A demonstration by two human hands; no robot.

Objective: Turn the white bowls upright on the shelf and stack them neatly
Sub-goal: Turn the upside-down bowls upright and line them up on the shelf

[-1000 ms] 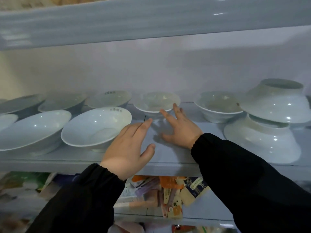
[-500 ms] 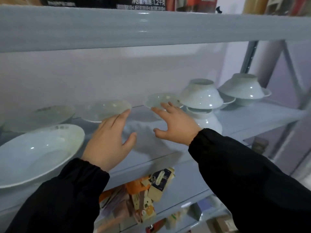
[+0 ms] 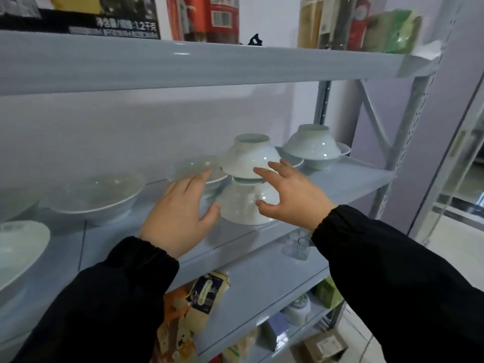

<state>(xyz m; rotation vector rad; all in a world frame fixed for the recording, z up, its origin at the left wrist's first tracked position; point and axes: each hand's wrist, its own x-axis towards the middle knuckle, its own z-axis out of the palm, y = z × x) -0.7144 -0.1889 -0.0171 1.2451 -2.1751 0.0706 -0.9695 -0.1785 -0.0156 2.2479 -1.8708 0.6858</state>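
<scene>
Two white bowls stand upside down, one on the other, on the grey shelf (image 3: pixel 340 184): the upper bowl (image 3: pixel 250 155) and the lower bowl (image 3: pixel 241 205). My left hand (image 3: pixel 178 213) is spread open at the lower bowl's left side, thumb close to it. My right hand (image 3: pixel 288 195) is open on the right, its fingers reaching over both bowls' right sides. Neither hand grips anything. Another upturned bowl (image 3: pixel 311 145) sits on upright ones at the far right. Upright bowls stand to the left, one (image 3: pixel 94 197) nearest.
An upper shelf (image 3: pixel 183 61) carrying boxes and packets hangs low over the bowls. A shallow white dish (image 3: pixel 18 250) sits at the left edge. Snack packets (image 3: pixel 193 310) lie on the lower shelf. The rack's upright post (image 3: pixel 408 132) stands at the right.
My view has swung right along the shelf. Both hands have moved right from the bare shelf to either side of the upturned pair of bowls, staying open.
</scene>
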